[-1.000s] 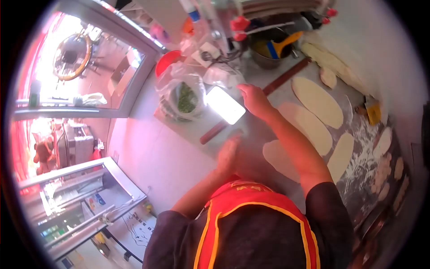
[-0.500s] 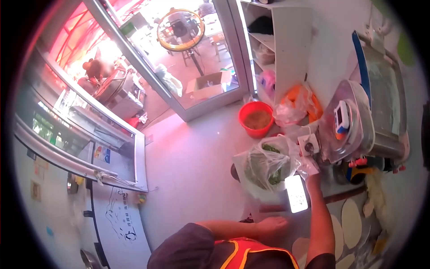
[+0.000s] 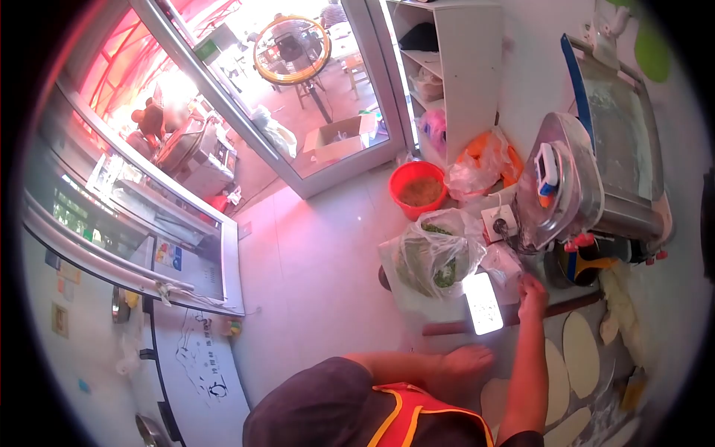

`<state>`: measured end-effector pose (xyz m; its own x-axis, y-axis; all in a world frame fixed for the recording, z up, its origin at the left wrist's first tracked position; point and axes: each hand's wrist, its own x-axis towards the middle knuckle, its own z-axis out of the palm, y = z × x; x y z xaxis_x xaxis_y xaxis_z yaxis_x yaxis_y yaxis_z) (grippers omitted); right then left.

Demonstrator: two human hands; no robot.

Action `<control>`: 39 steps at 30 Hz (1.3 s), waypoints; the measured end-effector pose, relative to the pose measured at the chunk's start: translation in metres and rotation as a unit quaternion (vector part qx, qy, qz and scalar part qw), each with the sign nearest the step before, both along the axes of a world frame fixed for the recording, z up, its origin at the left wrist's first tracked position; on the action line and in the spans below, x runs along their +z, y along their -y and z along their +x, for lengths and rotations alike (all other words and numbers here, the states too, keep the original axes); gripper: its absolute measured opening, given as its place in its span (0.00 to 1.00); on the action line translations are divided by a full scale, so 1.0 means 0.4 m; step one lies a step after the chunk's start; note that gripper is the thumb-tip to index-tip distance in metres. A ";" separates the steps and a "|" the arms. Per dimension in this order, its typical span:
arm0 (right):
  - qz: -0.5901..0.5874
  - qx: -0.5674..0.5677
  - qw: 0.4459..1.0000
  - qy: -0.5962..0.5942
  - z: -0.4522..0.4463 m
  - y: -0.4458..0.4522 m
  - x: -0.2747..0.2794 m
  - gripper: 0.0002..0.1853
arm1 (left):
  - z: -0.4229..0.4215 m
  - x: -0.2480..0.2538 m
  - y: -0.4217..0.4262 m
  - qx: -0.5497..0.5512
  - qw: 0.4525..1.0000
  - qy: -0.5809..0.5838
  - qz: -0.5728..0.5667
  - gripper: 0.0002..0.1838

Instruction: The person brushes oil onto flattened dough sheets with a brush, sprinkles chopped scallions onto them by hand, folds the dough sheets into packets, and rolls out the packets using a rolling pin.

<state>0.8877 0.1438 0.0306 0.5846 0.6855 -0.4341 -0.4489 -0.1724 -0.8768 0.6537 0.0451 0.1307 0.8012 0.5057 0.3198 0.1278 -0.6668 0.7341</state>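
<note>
A metal-framed glass door [image 3: 363, 165] is standing open, and bright daylight is entering. The tiled floor [image 3: 298, 276] is showing a pinkish cast. A white shelf unit [image 3: 471, 82] is standing beside the door; a pale wall [image 3: 532, 52] is extending to its right.

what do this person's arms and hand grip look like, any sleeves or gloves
The left grip and right grip look ungloved. Both forearms are bare below short, dark sleeves. A red apron with yellow edging is worn over the dark top.
</note>
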 end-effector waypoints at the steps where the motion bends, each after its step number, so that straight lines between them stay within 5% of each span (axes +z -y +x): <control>1: 0.019 -0.037 0.997 -0.065 0.014 0.047 0.015 0.14 | 0.011 -0.026 0.005 0.006 1.000 0.002 0.023 0.11; 2: 0.057 -0.035 0.992 -0.105 0.049 0.105 0.010 0.15 | 0.022 -0.049 0.009 0.012 0.999 0.005 0.047 0.14; 3: 0.093 -0.033 0.985 -0.145 0.088 0.173 -0.006 0.15 | 0.051 -0.216 -0.013 -0.030 0.996 0.015 0.083 0.17; 4: 0.081 -0.004 0.994 0.069 0.100 0.249 0.013 0.16 | 0.069 -0.307 -0.009 -0.072 0.990 0.024 0.117 0.21; 6: 0.167 0.014 0.985 0.050 0.183 0.437 -0.036 0.18 | 0.059 -0.261 -0.003 -0.044 0.994 -0.008 0.100 0.21; 7: 0.261 -0.002 0.948 -0.181 0.287 0.532 -0.109 0.19 | 0.062 -0.240 -0.003 -0.034 0.995 -0.024 0.092 0.21; 10: 0.170 -0.188 0.951 -0.179 0.388 0.788 -0.087 0.21 | 0.069 -0.361 -0.005 -0.086 0.988 -0.115 0.053 0.34; 11: 0.141 -0.181 0.973 -0.022 0.412 0.880 -0.123 0.21 | 0.092 -0.288 -0.017 -0.086 0.974 -0.209 -0.034 0.28; 12: 0.153 -0.205 0.966 -0.030 0.434 0.970 -0.178 0.21 | 0.081 -0.214 -0.010 -0.072 0.940 -0.324 -0.076 0.39; 14: 0.201 -0.265 0.938 -0.100 0.438 1.081 -0.185 0.21 | 0.039 -0.383 0.000 -0.038 0.971 -0.222 0.082 0.39; 16: 0.281 -0.184 0.937 -0.097 0.462 1.156 -0.223 0.20 | 0.052 -0.320 -0.008 -0.060 0.983 -0.116 0.129 0.38; 18: 0.182 -0.313 0.926 -0.105 0.371 1.091 -0.178 0.18 | 0.083 -0.226 0.006 -0.043 0.982 -0.155 0.097 0.33; 19: 0.090 -0.417 0.897 -0.113 0.293 0.999 0.030 0.16 | 0.089 -0.230 0.006 -0.038 0.977 -0.145 0.152 0.32; 26: 0.106 -0.589 0.801 0.012 0.359 0.990 -0.002 0.12 | 0.109 -0.193 0.017 -0.046 0.978 -0.141 0.145 0.29; 29: 0.032 -0.614 0.787 0.047 0.367 0.830 0.031 0.11 | 0.115 -0.191 0.015 -0.045 0.977 -0.143 0.149 0.29; 31: 0.041 -0.454 0.890 0.019 0.344 0.709 0.065 0.11 | 0.118 -0.195 0.012 -0.047 0.976 -0.148 0.153 0.30; 34: 0.187 -0.497 0.846 -0.057 0.348 0.639 0.131 0.11 | 0.110 -0.197 0.007 -0.049 0.977 -0.155 0.141 0.29; 39: 0.081 -0.557 0.827 -0.005 0.401 0.715 0.063 0.08 | 0.114 -0.202 0.009 -0.040 0.982 -0.144 0.117 0.26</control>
